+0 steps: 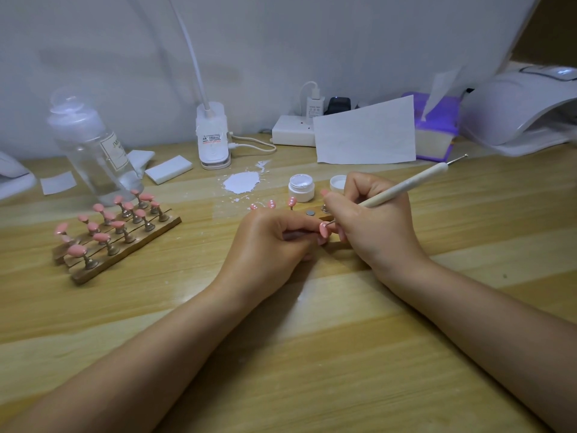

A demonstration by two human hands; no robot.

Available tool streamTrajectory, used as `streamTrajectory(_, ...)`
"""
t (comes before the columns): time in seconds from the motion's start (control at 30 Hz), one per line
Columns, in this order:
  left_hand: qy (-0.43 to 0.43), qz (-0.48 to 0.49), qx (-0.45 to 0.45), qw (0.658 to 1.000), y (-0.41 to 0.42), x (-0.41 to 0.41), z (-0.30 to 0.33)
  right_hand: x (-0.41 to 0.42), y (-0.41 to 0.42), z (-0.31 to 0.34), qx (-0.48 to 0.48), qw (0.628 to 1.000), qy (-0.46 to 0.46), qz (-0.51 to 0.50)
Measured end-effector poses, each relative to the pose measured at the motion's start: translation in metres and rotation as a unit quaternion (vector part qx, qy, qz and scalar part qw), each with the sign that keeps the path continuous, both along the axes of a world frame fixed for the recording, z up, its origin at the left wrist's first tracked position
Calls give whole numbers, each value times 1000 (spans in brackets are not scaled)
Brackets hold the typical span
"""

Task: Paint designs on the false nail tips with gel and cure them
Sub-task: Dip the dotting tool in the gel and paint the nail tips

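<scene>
A single wide-angle view from the person's head looks forward and down across the wooden desk (406, 307) toward the white back wall (281, 42). It sits close above both forearms, with edges bent by the lens.

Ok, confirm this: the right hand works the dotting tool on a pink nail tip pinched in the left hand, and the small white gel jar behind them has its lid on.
One thing is wrong. The head view shows the gel jar open, its lid lying beside it. The rest holds: the right hand works the dotting tool on the pink nail tip pinched in the left hand.
</scene>
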State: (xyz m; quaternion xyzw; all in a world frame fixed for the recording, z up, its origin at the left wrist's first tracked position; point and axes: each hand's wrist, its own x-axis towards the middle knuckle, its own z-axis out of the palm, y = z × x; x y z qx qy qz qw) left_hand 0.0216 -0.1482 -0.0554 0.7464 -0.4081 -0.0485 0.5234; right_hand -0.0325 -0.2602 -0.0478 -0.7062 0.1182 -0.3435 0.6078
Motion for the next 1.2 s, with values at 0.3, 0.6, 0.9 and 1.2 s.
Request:
streamTrajectory(0.3,6,3,6,1000,0,0,1,1,-1,0,-3,1000,8,-13)
streamTrajectory(0.6,-2,8,11,1000,1,-1,2,2,-2,-2,-9,1000,1,-3)
streamTrajectory(0.9,4,0,5,1000,0,-4,5,2,-3,-2,-11,1000,1,-7)
streamTrajectory(1.2,13,0,8,1000,0,-3,4,2,-2,-2,-9,1000,0,-7)
